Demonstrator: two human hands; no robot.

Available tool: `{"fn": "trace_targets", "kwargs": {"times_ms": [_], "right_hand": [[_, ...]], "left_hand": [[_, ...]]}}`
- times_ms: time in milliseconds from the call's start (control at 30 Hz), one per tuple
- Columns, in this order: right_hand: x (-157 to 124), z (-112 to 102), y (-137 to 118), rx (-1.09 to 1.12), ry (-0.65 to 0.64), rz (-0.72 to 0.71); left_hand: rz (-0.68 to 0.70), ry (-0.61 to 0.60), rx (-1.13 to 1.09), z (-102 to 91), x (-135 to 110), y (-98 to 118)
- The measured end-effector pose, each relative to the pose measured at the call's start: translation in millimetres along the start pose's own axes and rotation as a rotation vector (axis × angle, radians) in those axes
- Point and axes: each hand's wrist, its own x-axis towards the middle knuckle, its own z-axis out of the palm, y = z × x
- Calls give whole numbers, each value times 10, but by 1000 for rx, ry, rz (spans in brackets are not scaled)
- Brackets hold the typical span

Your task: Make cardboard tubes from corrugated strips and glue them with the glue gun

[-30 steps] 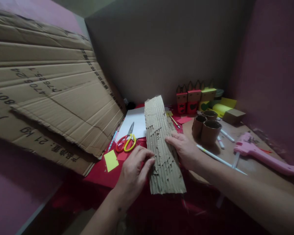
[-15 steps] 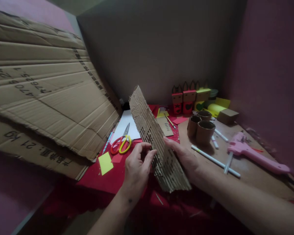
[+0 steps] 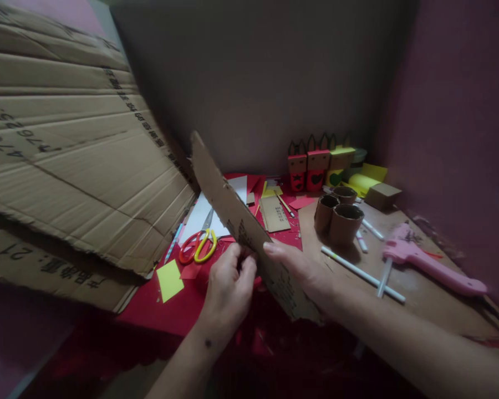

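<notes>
A long piece of cardboard (image 3: 224,197) is tilted in mid-air, its far end up to the left. My right hand (image 3: 303,271) grips its right edge, thumb on the near face and the other fingers hidden behind. Against the lower left edge, my left hand (image 3: 230,282) is closed, its fingertips curled and pinching the board. Dark print shows on the board's face. Just beyond my left hand, scissors (image 3: 208,238) with one red and one yellow handle lie partly over white paper (image 3: 235,191).
Large cardboard sheets (image 3: 66,155) lean at the left. On the right are brown cardboard tubes (image 3: 348,224), a pink glue gun (image 3: 432,260) and a white stick (image 3: 361,274). Decorated red and yellow figures (image 3: 317,166) stand behind. A yellow paper square (image 3: 169,281) lies on the red surface.
The cardboard piece has turned and its top end has swung left, so less of its ridged face shows. Both hands have shifted slightly left with it, and the view has moved a little.
</notes>
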Motion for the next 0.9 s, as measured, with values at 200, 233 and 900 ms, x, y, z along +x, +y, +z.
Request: {"fn": "trace_targets", "kwargs": {"times_ms": [200,233,900], "right_hand": [[25,-12,18,96,72,178],[32,-40,17,119,87,234],[32,-120,6,245,-11,168]], "left_hand": [[-1,-148,-165,-78,-184,243],[-18,-189,-242,-127,-213,294],[-70,-82,-257,5,102,25]]}}
